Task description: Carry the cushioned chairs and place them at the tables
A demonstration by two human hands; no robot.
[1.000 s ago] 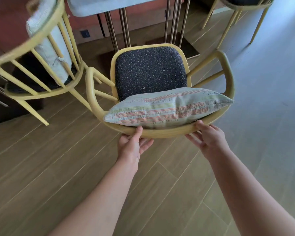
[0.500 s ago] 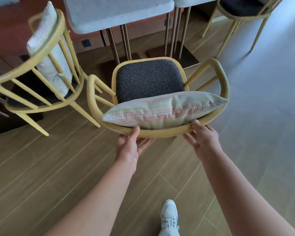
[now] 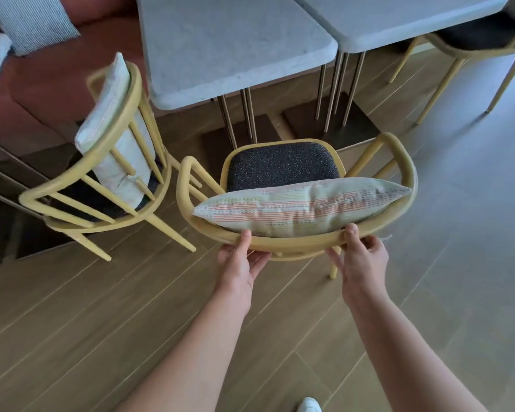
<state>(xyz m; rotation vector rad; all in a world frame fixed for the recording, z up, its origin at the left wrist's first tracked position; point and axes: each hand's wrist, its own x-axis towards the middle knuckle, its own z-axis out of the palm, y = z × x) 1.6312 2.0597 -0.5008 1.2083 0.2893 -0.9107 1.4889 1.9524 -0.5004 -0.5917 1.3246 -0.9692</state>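
Observation:
A yellow chair (image 3: 298,243) with a dark speckled seat cushion (image 3: 283,166) and a striped back pillow (image 3: 304,208) faces the grey tables. My left hand (image 3: 238,263) grips the curved back rail at its left part, thumb on top. On the same rail, further right, my right hand (image 3: 360,257) holds on. The chair's front points at the gap between the left table (image 3: 229,46) and the right table (image 3: 399,19), just short of their legs.
A second yellow chair (image 3: 101,165) with a pale pillow stands angled at the left table. A third chair (image 3: 485,40) sits at the far right. A reddish bench with cushions (image 3: 33,22) runs behind. Wood-look floor, grey tiles on the right. My shoe (image 3: 308,405) shows below.
The chair and both hands have moved forward toward the tables. More of the table tops has come into view, and the grip on the back rail is unchanged.

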